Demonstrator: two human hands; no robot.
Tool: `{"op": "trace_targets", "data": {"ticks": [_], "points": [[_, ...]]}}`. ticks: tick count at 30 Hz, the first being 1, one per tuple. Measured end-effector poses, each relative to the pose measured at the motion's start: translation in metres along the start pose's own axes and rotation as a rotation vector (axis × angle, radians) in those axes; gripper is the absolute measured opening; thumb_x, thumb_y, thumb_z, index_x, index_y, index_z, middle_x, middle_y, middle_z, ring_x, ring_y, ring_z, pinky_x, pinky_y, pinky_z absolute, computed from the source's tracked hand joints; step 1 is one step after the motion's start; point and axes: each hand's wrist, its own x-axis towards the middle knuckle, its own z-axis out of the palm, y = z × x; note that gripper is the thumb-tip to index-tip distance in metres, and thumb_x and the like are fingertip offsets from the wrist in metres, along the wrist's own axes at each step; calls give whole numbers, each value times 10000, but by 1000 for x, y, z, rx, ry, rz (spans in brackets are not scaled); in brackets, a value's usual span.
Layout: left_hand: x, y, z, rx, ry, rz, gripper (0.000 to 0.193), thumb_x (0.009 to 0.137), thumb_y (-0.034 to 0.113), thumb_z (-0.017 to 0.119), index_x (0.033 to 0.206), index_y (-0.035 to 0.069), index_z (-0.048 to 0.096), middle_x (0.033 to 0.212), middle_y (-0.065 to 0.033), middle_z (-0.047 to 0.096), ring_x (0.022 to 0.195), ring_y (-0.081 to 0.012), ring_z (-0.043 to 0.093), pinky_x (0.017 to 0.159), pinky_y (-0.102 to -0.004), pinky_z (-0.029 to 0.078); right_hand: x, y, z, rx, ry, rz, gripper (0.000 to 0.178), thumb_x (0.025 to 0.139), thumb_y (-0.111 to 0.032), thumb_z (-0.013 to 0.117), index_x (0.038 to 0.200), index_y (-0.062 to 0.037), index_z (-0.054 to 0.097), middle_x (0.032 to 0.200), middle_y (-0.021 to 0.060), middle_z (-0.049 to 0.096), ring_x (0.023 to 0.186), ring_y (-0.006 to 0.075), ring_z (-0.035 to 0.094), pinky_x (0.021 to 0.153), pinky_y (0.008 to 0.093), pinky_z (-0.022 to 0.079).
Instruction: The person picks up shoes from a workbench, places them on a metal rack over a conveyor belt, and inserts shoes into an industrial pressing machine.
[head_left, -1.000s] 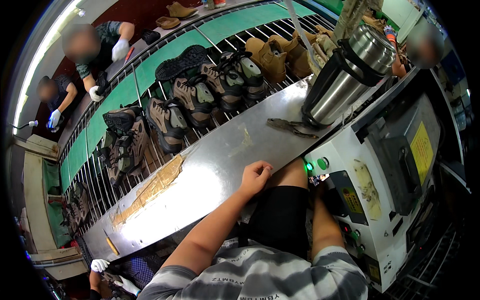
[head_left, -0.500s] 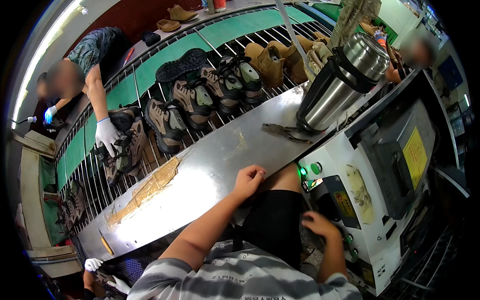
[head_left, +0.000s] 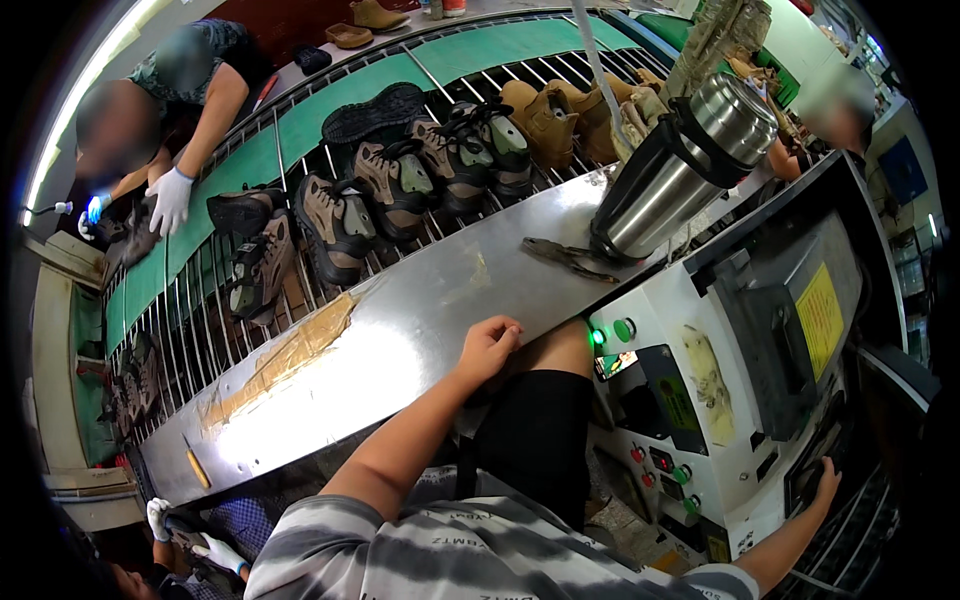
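Fingers curled in a loose fist, my left hand [head_left: 490, 346] rests above my knee beside the edge of the metal ledge [head_left: 420, 310]; nothing shows in it. My right hand [head_left: 826, 486] is stretched out to the far right, at a dark part [head_left: 805, 470] on the side of the white machine [head_left: 690, 390]. Whether its fingers grip that part is hard to make out. Across the ledge, several brown-and-grey hiking shoes [head_left: 335, 230] lie on the metal-rod rack. A steel tumbler [head_left: 680, 170] with a black handle stands on the ledge, next to pliers [head_left: 570, 258].
Tan boots [head_left: 540, 120] sit farther along the rack. A yellow-handled tool [head_left: 197, 466] lies at the ledge's left end. A co-worker's white-gloved hand [head_left: 170, 200] is at the rack's far left; another person's gloved hands [head_left: 215, 550] show at lower left. Buttons [head_left: 682, 474] dot the machine's front.
My right hand has moved from beside my leg to the machine's right side. The co-worker's gloved hand has left the shoes and shifted up and left. My left hand has barely moved.
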Motion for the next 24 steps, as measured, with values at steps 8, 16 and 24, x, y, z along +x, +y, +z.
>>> {"op": "trace_targets", "data": {"ticks": [8, 16, 24], "points": [[-6, -1, -12, 16, 45, 14, 133, 936, 113, 554, 921, 7, 632, 734, -30, 627, 682, -90, 586, 635, -243, 479, -105, -29, -2, 299, 178, -150, 834, 695, -481, 737, 1273, 79, 521, 1261, 240, 564, 1107, 366, 569, 942, 413, 442], [-3, -4, -10, 185, -3, 86, 118, 921, 107, 570, 921, 9, 634, 773, -37, 635, 701, -93, 585, 646, -253, 481, -263, -14, 36, 602, 523, -437, 650, 691, -320, 831, 1211, -1, 607, 1250, 171, 593, 1195, 330, 517, 1033, 410, 376], [-48, 39, 10, 5, -486, 109, 443, 838, 148, 676, 1239, 46, 518, 1077, -57, 595, 983, -146, 564, 855, -318, 469, -430, -102, 30, 1126, -231, -752, 661, 730, -351, 799, 1256, -21, 573, 1312, 153, 548, 1258, 324, 452, 1076, 416, 316]]}}
